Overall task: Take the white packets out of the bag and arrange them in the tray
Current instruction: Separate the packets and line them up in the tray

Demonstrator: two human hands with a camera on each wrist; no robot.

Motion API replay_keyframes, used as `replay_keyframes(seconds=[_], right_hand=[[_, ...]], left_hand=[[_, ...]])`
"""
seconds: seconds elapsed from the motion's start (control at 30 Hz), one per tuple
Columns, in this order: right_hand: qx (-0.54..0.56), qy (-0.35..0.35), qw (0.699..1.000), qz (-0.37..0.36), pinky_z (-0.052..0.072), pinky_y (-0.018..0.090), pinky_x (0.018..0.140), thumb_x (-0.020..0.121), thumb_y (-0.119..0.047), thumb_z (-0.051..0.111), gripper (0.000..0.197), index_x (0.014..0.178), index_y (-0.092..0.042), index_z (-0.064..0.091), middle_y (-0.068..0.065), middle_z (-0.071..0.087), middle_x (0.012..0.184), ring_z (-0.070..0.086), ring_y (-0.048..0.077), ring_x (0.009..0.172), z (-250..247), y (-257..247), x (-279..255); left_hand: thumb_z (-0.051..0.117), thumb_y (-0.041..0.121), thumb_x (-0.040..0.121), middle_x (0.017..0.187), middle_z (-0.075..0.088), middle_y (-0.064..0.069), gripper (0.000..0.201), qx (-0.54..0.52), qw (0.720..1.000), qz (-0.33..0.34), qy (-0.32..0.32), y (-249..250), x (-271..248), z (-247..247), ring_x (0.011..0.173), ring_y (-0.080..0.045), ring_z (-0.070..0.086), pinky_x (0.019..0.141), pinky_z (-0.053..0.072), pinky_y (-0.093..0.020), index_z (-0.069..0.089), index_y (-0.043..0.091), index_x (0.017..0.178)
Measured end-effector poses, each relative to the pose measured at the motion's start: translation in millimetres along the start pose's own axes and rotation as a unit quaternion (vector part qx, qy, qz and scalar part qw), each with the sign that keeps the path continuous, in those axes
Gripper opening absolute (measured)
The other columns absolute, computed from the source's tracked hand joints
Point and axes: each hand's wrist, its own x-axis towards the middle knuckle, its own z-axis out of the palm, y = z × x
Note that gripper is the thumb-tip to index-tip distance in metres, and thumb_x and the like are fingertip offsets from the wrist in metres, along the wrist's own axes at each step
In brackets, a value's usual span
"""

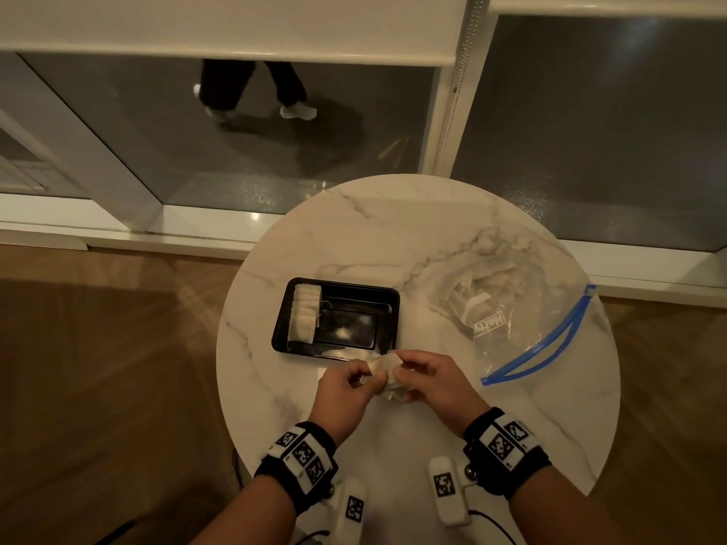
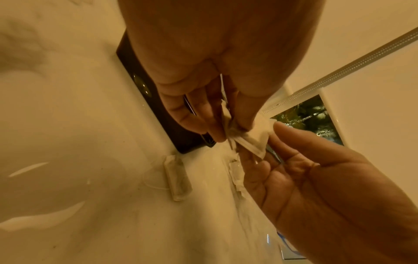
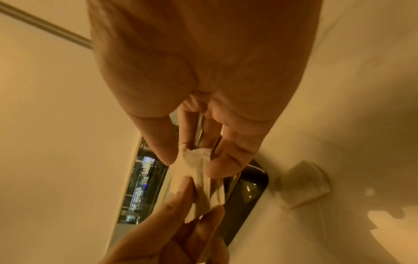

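Both pinching one small white paper packet (image 1: 383, 365) just above the round white marble bench (image 1: 511, 446), left hand (image 1: 346, 391) and right hand (image 1: 436, 383) at opposite ends. More packets lined up along the left side of the black rectangular plastic tray (image 1: 387, 308). Clear zip bag with blue seal (image 1: 507, 308) lying open to the right, packets inside. One loose packet (image 2: 177, 178) on the bench near the tray.
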Motion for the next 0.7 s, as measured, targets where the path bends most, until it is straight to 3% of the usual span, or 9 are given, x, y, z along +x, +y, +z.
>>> replay_keyframes(seconds=[0.1, 0.23, 0.37, 0.47, 0.57, 0.63, 0.7], right_hand=[[-0.1, 0.039, 0.993, -0.05, 0.054, 0.026, 0.063, 0.089, -0.007, 0.069, 0.013, 0.099, -0.012, 0.076, 0.015, 0.074, 0.086, 0.063, 0.017, 0.069, 5, -8, 9], [-0.071, 0.066, 0.993, -0.07, 0.052, 0.024, 0.058, 0.087, -0.007, 0.072, 0.01, 0.094, -0.011, 0.077, 0.011, 0.075, 0.082, 0.062, 0.018, 0.064, 16, -21, 19], [0.029, 0.048, 0.998, -0.043, 0.057, 0.034, 0.072, 0.085, -0.011, 0.075, 0.019, 0.104, -0.013, 0.072, 0.009, 0.075, 0.089, 0.069, 0.021, 0.077, 31, -30, 23], [-0.003, 0.021, 0.999, -0.027, 0.058, 0.03, 0.073, 0.086, -0.01, 0.075, 0.02, 0.105, -0.009, 0.072, 0.011, 0.076, 0.089, 0.071, 0.019, 0.079, 41, -28, 26], [-0.011, 0.04, 0.999, -0.023, 0.058, 0.028, 0.07, 0.088, -0.009, 0.072, 0.012, 0.1, -0.007, 0.072, 0.011, 0.076, 0.085, 0.071, 0.017, 0.076, 52, -28, 31], [-0.013, 0.06, 0.998, -0.023, 0.058, 0.028, 0.069, 0.089, -0.008, 0.07, 0.011, 0.1, -0.008, 0.072, 0.011, 0.076, 0.084, 0.07, 0.017, 0.075, 55, -30, 36], [-0.022, 0.084, 0.996, -0.027, 0.058, 0.028, 0.068, 0.091, -0.008, 0.068, 0.01, 0.1, -0.009, 0.072, 0.011, 0.075, 0.084, 0.07, 0.016, 0.074, 58, -33, 44]], left_hand=[[0.077, 0.018, 0.085, 0.076, 0.069, -0.017, 0.01, -0.016, 1.0, -0.011, 0.004, 6, -2, -7, 0.063, -0.012, 0.057, 0.062, 0.047, -0.027, 0.075, 0.01, 0.079], [0.077, 0.015, 0.086, 0.076, 0.069, -0.02, 0.016, -0.045, 0.999, -0.01, 0.018, 17, 0, -17, 0.063, -0.01, 0.058, 0.06, 0.047, -0.022, 0.071, 0.005, 0.075], [0.075, 0.018, 0.088, 0.074, 0.07, -0.018, 0.02, -0.079, 0.995, -0.008, 0.065, 26, 6, -29, 0.067, -0.018, 0.061, 0.06, 0.048, -0.028, 0.07, 0.01, 0.07], [0.075, 0.017, 0.088, 0.072, 0.07, -0.018, 0.021, -0.095, 0.991, -0.005, 0.091, 26, 9, -37, 0.066, -0.019, 0.06, 0.059, 0.048, -0.026, 0.071, 0.007, 0.07], [0.074, 0.022, 0.089, 0.075, 0.072, -0.013, 0.017, -0.104, 0.99, -0.007, 0.093, 27, 9, -45, 0.068, -0.018, 0.063, 0.059, 0.05, -0.022, 0.074, 0.009, 0.077], [0.07, 0.025, 0.092, 0.083, 0.074, -0.007, 0.012, -0.114, 0.982, -0.017, 0.149, 23, 9, -56, 0.076, -0.015, 0.068, 0.064, 0.055, -0.021, 0.075, 0.014, 0.089], [0.066, 0.025, 0.094, 0.094, 0.072, -0.001, 0.007, -0.112, 0.958, -0.04, 0.261, 12, 13, -74, 0.088, -0.018, 0.068, 0.079, 0.059, -0.03, 0.072, 0.024, 0.097]])
